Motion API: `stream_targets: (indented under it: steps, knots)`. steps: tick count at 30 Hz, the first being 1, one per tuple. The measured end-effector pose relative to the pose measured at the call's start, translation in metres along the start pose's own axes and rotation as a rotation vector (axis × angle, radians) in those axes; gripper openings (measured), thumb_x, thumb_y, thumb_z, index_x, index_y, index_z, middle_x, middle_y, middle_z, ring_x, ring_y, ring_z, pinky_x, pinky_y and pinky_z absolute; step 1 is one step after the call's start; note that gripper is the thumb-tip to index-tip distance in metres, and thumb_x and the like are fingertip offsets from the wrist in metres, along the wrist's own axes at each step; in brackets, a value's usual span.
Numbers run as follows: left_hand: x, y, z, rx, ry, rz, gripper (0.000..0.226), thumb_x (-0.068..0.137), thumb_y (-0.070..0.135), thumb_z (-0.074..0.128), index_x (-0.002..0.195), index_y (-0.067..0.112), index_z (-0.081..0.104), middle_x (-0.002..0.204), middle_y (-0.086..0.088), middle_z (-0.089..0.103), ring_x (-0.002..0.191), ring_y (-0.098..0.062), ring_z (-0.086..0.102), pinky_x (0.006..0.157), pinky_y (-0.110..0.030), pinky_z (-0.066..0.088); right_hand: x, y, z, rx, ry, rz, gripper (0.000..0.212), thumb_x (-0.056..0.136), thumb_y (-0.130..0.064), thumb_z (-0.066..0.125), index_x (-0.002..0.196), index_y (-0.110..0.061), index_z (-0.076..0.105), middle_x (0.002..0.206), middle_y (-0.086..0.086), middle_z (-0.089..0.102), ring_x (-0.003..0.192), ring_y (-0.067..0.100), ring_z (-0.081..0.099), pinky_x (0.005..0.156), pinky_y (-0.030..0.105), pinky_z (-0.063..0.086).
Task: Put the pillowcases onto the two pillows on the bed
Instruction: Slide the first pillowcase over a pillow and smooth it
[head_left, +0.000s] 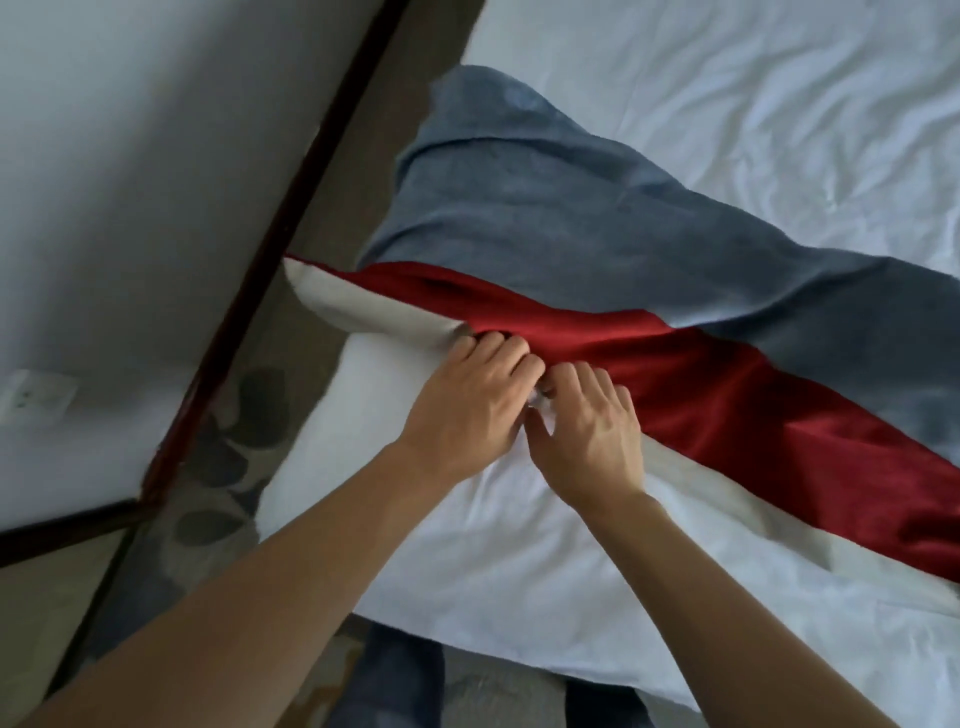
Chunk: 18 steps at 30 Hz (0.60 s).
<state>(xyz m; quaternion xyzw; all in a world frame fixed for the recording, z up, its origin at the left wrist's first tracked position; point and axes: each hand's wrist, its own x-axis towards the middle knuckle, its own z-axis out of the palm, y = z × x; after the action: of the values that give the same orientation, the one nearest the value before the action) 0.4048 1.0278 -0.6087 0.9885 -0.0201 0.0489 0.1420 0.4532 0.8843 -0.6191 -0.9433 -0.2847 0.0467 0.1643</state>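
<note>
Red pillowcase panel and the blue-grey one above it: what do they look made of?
The red panel looks like satin: smooth, with bright sheen along its folds. The blue-grey panel looks like a matte, napped fabric, perhaps velvet or fleece: soft mottled surface, no shine. Neither can be confirmed by sight alone.

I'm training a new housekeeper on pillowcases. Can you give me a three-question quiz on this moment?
1. True or false: both hands grip fabric at the edge of the red pillowcase.
2. Which lies farthest from the person: A) white pillow, B) blue-grey cloth, C) red pillowcase?
3. Fill in: the left hand and right hand are side by side, nearly ____.

Key: 1 true; 2 B; 3 touching.
</note>
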Motion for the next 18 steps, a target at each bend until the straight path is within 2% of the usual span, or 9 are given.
stream_targets:
  steps: [4, 6, 8, 11, 14, 16, 18]
  knots:
    - [-0.013, -0.063, -0.018, 0.008, 0.160, -0.084, 0.033, 0.088, 0.017, 0.061, 0.121, 0.018, 0.060, 0.125, -0.004, 0.059, 0.117, -0.025, 0.054, 0.094, -0.038, 0.039, 0.038, -0.059, 0.011, -0.031, 0.032, -0.068, 0.031, 0.076, -0.023, 0.077, 0.098, -0.011, 0.059, 0.090, 0.003, 0.058, 0.080, 0.026, 0.054, 0.069, 0.038, 0.041]
    - [-0.014, -0.086, -0.021, 0.001, 0.239, -0.142, 0.037, 0.091, 0.019, 0.062, 0.128, 0.016, 0.060, 0.135, -0.009, 0.057, 0.124, -0.028, 0.053, 0.098, -0.042, 0.041, 0.055, -0.080, 0.015, -0.039, 0.060, -0.082, 0.031, 0.077, -0.021, 0.075, 0.102, -0.011, 0.061, 0.092, 0.004, 0.059, 0.081, 0.026, 0.054, 0.069, 0.037, 0.039]
    - [-0.012, -0.104, -0.021, 0.016, 0.248, -0.197, 0.041, 0.094, 0.025, 0.061, 0.133, 0.015, 0.058, 0.139, -0.012, 0.055, 0.128, -0.030, 0.052, 0.102, -0.046, 0.040, 0.069, -0.094, 0.018, -0.049, 0.099, -0.089, 0.029, 0.078, -0.018, 0.073, 0.104, -0.012, 0.062, 0.095, 0.005, 0.059, 0.082, 0.025, 0.054, 0.069, 0.037, 0.039]
    - [-0.010, -0.123, -0.018, -0.030, 0.131, -0.255, 0.040, 0.093, 0.031, 0.053, 0.129, 0.014, 0.059, 0.128, -0.011, 0.063, 0.119, -0.030, 0.059, 0.106, -0.047, 0.037, 0.083, -0.101, 0.019, -0.097, 0.072, -0.076, 0.036, 0.079, -0.016, 0.072, 0.113, -0.013, 0.061, 0.103, 0.007, 0.058, 0.089, 0.027, 0.055, 0.073, 0.041, 0.045]
    - [-0.007, -0.129, -0.010, -0.060, 0.021, -0.285, 0.018, 0.093, 0.028, 0.055, 0.108, 0.022, 0.062, 0.108, -0.001, 0.069, 0.101, -0.023, 0.062, 0.103, -0.040, 0.035, 0.093, -0.098, 0.020, -0.168, 0.003, -0.080, 0.052, 0.078, -0.017, 0.070, 0.129, -0.016, 0.059, 0.114, 0.007, 0.057, 0.099, 0.028, 0.054, 0.081, 0.042, 0.044]
    - [-0.007, -0.131, -0.005, -0.069, -0.014, -0.277, 0.006, 0.095, 0.029, 0.057, 0.095, 0.024, 0.061, 0.095, 0.002, 0.069, 0.090, -0.021, 0.063, 0.093, -0.038, 0.038, 0.098, -0.096, 0.021, -0.174, -0.007, -0.099, 0.040, 0.077, -0.013, 0.071, 0.116, -0.017, 0.067, 0.106, 0.006, 0.061, 0.093, 0.027, 0.055, 0.078, 0.040, 0.042]
    - [-0.010, -0.136, -0.004, -0.088, -0.036, -0.287, 0.010, 0.096, 0.032, 0.058, 0.088, 0.026, 0.061, 0.090, 0.004, 0.070, 0.084, -0.019, 0.063, 0.087, -0.037, 0.040, 0.100, -0.098, 0.024, -0.166, -0.035, -0.123, 0.023, 0.075, -0.008, 0.072, 0.097, -0.015, 0.071, 0.093, 0.004, 0.062, 0.084, 0.025, 0.056, 0.075, 0.038, 0.041]
